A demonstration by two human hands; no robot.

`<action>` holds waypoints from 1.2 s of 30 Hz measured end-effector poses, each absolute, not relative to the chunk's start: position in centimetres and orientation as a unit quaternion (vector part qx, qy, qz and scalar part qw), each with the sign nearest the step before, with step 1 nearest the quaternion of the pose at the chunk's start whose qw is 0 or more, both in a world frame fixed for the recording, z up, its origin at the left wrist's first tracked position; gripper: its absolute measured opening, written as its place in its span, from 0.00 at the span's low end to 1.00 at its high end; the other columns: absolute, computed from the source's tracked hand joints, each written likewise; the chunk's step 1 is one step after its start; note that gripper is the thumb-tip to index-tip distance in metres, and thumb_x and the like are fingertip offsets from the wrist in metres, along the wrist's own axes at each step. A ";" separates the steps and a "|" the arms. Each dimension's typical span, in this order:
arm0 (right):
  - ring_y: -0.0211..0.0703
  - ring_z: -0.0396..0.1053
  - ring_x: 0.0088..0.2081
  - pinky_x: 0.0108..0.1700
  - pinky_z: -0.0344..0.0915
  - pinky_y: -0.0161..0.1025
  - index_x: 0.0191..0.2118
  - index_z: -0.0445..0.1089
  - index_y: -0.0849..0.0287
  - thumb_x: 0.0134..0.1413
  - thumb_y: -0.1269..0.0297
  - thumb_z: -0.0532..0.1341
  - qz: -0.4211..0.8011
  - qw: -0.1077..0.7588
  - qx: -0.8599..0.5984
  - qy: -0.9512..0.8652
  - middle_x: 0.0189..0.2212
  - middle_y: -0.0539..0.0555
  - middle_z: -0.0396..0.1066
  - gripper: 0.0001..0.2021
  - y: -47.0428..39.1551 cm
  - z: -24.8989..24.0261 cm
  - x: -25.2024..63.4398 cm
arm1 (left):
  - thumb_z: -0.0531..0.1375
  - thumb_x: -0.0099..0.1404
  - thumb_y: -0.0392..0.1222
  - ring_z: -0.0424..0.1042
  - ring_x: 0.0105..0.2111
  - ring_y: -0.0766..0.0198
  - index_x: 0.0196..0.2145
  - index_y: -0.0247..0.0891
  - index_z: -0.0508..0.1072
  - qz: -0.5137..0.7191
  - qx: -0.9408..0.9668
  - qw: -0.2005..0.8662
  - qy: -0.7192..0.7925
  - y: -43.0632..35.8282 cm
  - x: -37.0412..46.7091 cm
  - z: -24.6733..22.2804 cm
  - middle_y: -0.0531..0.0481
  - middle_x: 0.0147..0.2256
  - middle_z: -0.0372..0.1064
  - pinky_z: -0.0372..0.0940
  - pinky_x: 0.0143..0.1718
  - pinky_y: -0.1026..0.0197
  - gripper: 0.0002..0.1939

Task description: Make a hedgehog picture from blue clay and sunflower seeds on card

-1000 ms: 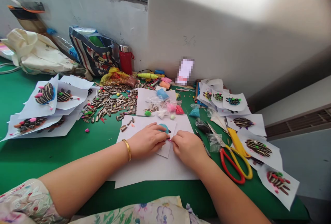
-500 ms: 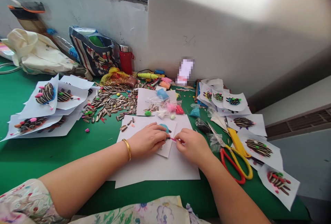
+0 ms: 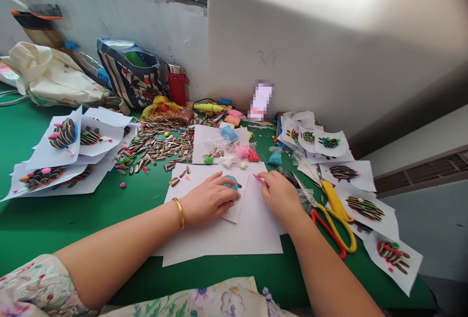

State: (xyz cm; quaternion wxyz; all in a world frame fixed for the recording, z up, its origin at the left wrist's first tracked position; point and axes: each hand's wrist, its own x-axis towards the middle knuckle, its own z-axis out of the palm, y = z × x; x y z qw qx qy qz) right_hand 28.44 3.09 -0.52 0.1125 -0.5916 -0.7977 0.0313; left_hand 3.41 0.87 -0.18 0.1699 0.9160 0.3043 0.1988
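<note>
My left hand (image 3: 211, 198), with a gold bangle at the wrist, lies with fingers stretched over a small white paper card (image 3: 231, 215). Part of a flat blue clay piece (image 3: 231, 181) shows past its fingertips, with a dark seed (image 3: 240, 186) at its right edge. In my right hand (image 3: 280, 192) a thin pink pointed tool (image 3: 258, 178) is pinched, its tip to the right of the card and apart from it. Larger white sheets (image 3: 252, 239) lie beneath. Just beyond are lumps of white clay (image 3: 227, 161) and green clay (image 3: 208, 160).
Striped sunflower seeds (image 3: 155, 144) are heaped at the back left. Finished seed-and-clay cards lie in a left stack (image 3: 64, 161) and along the right (image 3: 369, 209). Open scissors (image 3: 334, 229) and a yellow cutter (image 3: 334, 200) rest beside my right forearm. Bags and a red flask (image 3: 177, 88) stand by the wall.
My right hand has drawn the pink tool away from the blue clay piece, to the right and slightly farther back. My left hand stays on the card.
</note>
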 end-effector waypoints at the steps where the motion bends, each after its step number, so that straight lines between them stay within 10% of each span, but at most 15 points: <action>1: 0.45 0.68 0.42 0.40 0.58 0.38 0.50 0.73 0.55 0.59 0.75 0.53 0.017 0.099 -0.594 -0.798 0.40 0.55 0.72 0.18 3.1 -0.6 28.5 | 0.52 0.71 0.38 0.66 0.56 0.55 0.48 0.41 0.73 0.212 0.910 0.181 0.307 1.0 3.3 -0.2 0.44 0.47 0.74 0.50 0.65 0.42 0.13; 12: 0.46 0.63 0.46 0.48 0.56 0.42 0.51 0.75 0.45 0.59 0.74 0.57 0.043 0.132 -0.461 -0.876 0.43 0.55 0.68 0.20 1.8 -0.2 27.1 | 0.50 0.72 0.48 0.72 0.41 0.58 0.40 0.40 0.73 0.298 0.781 0.259 0.483 2.0 2.6 -0.9 0.48 0.39 0.74 0.68 0.44 0.55 0.15; 36: 0.48 0.66 0.40 0.38 0.54 0.40 0.37 0.70 0.61 0.64 0.69 0.57 -0.076 0.025 -0.603 -0.794 0.36 0.58 0.71 0.05 3.9 -1.2 28.3 | 0.53 0.69 0.39 0.72 0.42 0.57 0.41 0.39 0.74 0.261 0.844 0.208 0.420 1.9 2.9 -0.9 0.46 0.39 0.75 0.67 0.44 0.55 0.11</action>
